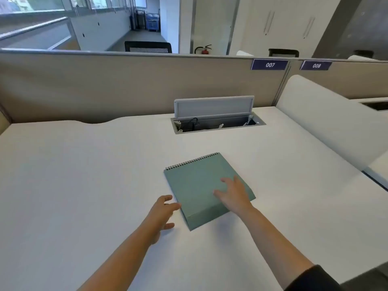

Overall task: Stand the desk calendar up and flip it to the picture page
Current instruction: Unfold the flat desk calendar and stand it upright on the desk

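A green desk calendar point(195, 181) lies flat on the white desk point(84, 175), its black spiral binding along the far edge and its folded base toward me. My right hand point(233, 194) rests with spread fingers on the calendar's near right part. My left hand point(164, 213) hovers just left of the calendar's near left corner, fingers apart, one fingertip almost touching the edge. No printed page is visible; only the plain green cover shows.
An open cable box point(216, 122) with a raised grey lid sits in the desk behind the calendar. A beige partition point(126, 87) runs along the back. A white divider point(327, 122) borders the desk on the right.
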